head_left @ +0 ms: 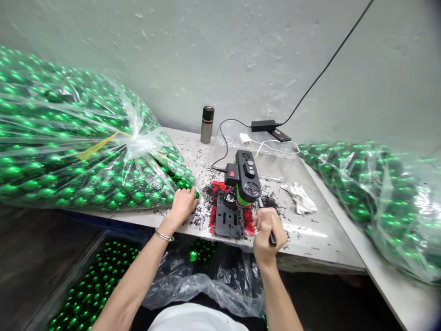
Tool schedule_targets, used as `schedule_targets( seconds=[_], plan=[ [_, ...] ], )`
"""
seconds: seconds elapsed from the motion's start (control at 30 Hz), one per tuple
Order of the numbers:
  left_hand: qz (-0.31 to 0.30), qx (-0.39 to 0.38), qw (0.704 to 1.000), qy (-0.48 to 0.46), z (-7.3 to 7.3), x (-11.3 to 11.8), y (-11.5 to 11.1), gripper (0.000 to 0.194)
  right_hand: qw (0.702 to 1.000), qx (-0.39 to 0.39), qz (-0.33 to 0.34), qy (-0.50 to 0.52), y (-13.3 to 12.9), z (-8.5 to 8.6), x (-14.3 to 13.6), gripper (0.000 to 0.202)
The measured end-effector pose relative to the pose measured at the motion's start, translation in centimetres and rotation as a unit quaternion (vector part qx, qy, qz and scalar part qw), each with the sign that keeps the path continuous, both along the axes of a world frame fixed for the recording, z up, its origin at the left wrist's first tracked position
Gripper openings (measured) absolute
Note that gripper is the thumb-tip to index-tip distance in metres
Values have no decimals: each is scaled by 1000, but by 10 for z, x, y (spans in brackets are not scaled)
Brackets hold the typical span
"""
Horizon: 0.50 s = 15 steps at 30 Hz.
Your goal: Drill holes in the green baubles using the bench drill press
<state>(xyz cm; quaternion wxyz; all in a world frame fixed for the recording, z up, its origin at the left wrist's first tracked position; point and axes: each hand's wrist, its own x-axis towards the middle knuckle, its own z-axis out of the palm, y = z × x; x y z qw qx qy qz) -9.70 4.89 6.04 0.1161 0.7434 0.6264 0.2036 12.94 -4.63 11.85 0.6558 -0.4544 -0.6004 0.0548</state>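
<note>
My left hand (183, 204), with a bangle at the wrist, has its fingers closed at the opening of the big clear bag of shiny green balls (96, 151); a green ball (196, 195) shows at its fingertips. In my right hand (269, 232) is the black-ended lever (272, 239) of a small black and green bench machine (248, 177). The machine stands on a slotted dark base plate (229, 220) over a red mat (248, 220). Small black bits (198, 216) lie scattered around it.
Behind stand a bottle (207, 125) and a black power adapter (263, 126) with cables. White gloves (299, 197) lie right of the machine. Another bag of green balls (372, 197) rests at the right. Below the table edge, more green balls (99, 276) fill a plastic-lined container.
</note>
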Motion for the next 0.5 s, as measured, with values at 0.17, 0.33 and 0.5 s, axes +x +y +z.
schedule_targets(
  seconds=[0.17,0.33,0.5],
  plan=[
    [22,-102,915,-390,6,8,-12,38,1000,2,-8,-10,-1,-1,0,31],
    [59,-242,679,-690,-2,30,-26,37,1000,5,-7,-15,0,-2,0,33],
    [71,-283,635,-716,-21,55,-31,26,1000,10,-3,-20,-1,-1,0,33]
  ],
)
